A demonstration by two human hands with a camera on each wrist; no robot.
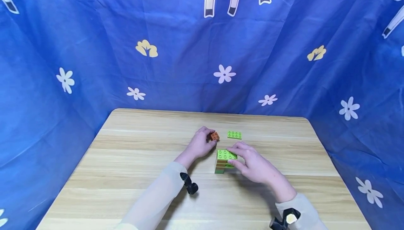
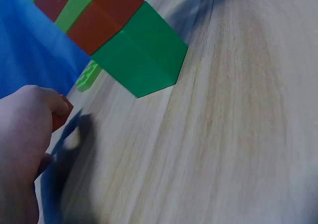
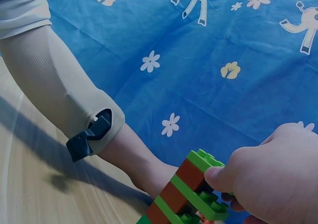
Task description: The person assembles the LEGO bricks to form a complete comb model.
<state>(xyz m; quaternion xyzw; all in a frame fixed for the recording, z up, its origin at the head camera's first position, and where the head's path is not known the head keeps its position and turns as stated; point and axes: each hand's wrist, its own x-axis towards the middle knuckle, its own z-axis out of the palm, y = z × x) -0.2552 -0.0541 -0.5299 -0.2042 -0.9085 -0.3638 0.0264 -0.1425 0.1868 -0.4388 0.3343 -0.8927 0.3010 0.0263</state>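
A brown toy building brick (image 1: 215,136) lies between the thumb and forefinger of my left hand (image 1: 199,144), toward the back of the table. Nearer to me stands a tower of stacked bricks (image 1: 222,155), light green on top, brown and light green in layers, dark green at the base (image 2: 144,50). My right hand (image 1: 255,163) grips the tower's upper right part, thumb on the near side and fingers behind. Studs on lower green layers stick out beneath that hand (image 3: 278,177) in the right wrist view. The left fingertips partly hide the brown brick.
A flat light green brick (image 1: 234,135) lies behind the tower, right of the brown one. The wooden table (image 1: 132,174) ends at a blue patterned curtain (image 1: 176,82) at the back and sides. Black devices (image 1: 189,183) are strapped to both sleeves.
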